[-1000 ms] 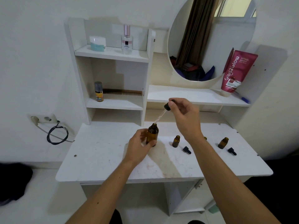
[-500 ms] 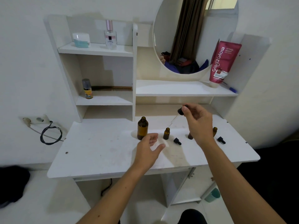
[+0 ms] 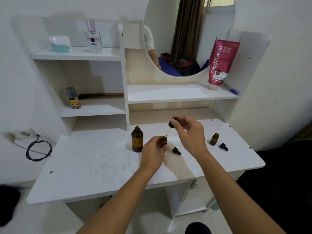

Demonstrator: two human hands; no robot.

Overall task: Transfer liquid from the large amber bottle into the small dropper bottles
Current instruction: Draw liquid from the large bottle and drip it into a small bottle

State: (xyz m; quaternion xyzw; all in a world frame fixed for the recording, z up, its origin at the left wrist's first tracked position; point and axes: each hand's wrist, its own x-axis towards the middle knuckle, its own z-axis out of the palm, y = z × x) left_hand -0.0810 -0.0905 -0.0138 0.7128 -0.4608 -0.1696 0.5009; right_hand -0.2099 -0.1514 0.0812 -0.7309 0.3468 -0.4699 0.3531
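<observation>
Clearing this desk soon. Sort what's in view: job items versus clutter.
Job: large amber bottle; small bottle in left hand; dropper in right hand; second small bottle; two loose caps.

Clutter: perfume; pink tube; comb; spray can.

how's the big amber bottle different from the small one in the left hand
The big amber bottle is taller and wider than the small bottle. It stands alone on the table, while the left hand grips the small bottle, with the dropper in the right hand above it. Both are amber, upright and uncapped.
</observation>
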